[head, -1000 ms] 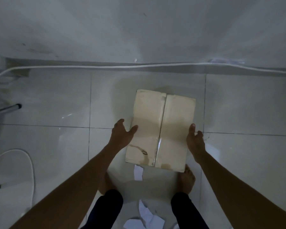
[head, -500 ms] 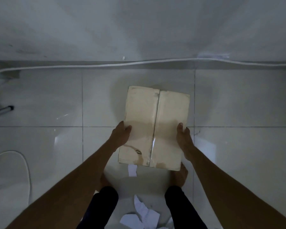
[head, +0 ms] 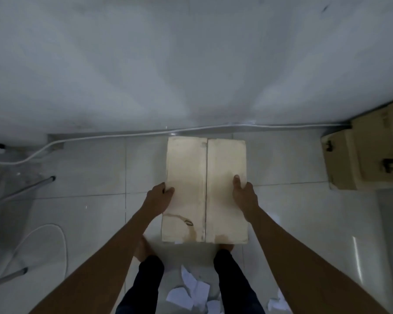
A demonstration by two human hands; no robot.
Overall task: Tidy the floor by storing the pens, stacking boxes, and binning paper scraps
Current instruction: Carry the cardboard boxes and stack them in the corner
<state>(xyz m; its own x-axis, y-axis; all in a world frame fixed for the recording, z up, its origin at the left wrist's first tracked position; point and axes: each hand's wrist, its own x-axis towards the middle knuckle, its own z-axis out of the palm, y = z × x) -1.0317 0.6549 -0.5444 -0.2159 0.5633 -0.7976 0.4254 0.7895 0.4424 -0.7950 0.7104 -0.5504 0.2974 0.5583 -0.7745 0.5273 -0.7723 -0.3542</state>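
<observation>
Two hands on one cardboard box [head: 205, 189], centre of frame, held above the floor — left hand [head: 158, 199] clamps its left edge, right hand [head: 245, 197] its right edge, thumbs over the top face, other fingers hidden underneath. The top flaps meet at a centre seam, with stains near the lower edge.

Handling, my read: stiff board, probably light given the relaxed side grip, though I can't tell what's inside. The stained lower end may be softer, so mid-length on the long edges is the sane place to hold; the seam looks like it would flex under pressure.

A second stack of boxes [head: 363, 155] sits at the right edge of frame against the wall — likely stacking target.

Floor tiles [head: 82, 177] are glossy and reflective, so probably slick under bare feet. Paper scraps [head: 191, 291] lie at bottom centre between the legs, not yet binned. A white cable [head: 123, 135] runs along the base of the wall, a hose loop [head: 52, 232] and metal legs [head: 27, 189] at left. Dim light. No pens or bin visible.
</observation>
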